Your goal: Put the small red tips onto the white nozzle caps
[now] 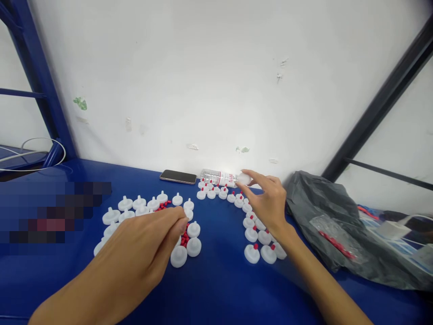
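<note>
Fingers (181, 221) pinched together over red caps (184, 238); right hand (269, 203) loosely open.

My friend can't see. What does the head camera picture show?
Two bare hands work over a blue table: the left hand reaches into small red caps ringed by white round plastic discs; the right hand hovers over discs already red-capped.

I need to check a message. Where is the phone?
In the head view, the phone lies flat at the back of the blue table, against the wall, just left of the lying bottle.
</note>
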A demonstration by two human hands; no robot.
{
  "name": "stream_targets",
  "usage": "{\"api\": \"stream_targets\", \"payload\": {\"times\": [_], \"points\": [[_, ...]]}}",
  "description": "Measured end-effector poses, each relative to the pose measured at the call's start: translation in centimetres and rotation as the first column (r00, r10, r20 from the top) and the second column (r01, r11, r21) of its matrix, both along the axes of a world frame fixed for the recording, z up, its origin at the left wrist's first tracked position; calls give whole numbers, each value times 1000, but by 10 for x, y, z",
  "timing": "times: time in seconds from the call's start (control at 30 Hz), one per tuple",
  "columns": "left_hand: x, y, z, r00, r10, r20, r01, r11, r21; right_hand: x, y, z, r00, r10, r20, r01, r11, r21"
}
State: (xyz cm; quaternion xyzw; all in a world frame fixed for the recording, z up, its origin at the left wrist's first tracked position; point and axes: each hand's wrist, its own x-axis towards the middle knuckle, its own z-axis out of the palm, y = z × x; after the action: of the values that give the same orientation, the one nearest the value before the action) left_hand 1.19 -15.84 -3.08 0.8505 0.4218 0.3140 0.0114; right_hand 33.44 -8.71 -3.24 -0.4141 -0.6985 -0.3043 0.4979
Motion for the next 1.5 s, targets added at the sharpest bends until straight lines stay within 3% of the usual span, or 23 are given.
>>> {"api": "stream_targets", "payload": {"times": [0.17,0.23,0.4,0.57,0.7,0.8,0.93,1.07,1.17,1.23,1.4,1.5], "points": [[7,32,-22,946,2,-325,-2,1000,1,-15,-3,-11,981,146,126,-119,972,-203],[7,37,-28,923,33,-383,-34,999,3,-22,-6,-15,967,198,158,-143,942,-305],[-8,35,-30,938,117,-327,-96,992,82,-24,-7,-20,953,238,186,-120,864,-489],[-25,36,-29,952,43,-303,-6,992,122,-24,-5,-28,933,269,239,-45,747,-663],[-27,33,-25,971,58,-234,-31,993,117,-28,-5,-30,923,304,234,-38,681,-732],[-26,27,-19,968,69,-240,-45,993,105,-29,-6,-21,942,260,210,-14,659,-752],[-27,23,-11,953,1,-304,60,980,192,-17,-8,4,977,113,183,72,630,-773],[-29,20,-4,955,10,-296,49,980,192,11,-13,29,985,52,162,115,495,-861],[-27,18,1,964,32,-263,0,993,120,32,-18,41,991,115,67,34,263,-964],[-25,16,4,965,42,-260,-14,994,109,43,-21,44,990,140,-3,-23,146,-989],[-21,12,7,978,29,-204,2,988,154,49,-22,39,975,218,-46,-66,85,-994],[-20,11,7,985,26,-169,3,986,169,40,-20,34,964,261,-51,-89,136,-987]]}}
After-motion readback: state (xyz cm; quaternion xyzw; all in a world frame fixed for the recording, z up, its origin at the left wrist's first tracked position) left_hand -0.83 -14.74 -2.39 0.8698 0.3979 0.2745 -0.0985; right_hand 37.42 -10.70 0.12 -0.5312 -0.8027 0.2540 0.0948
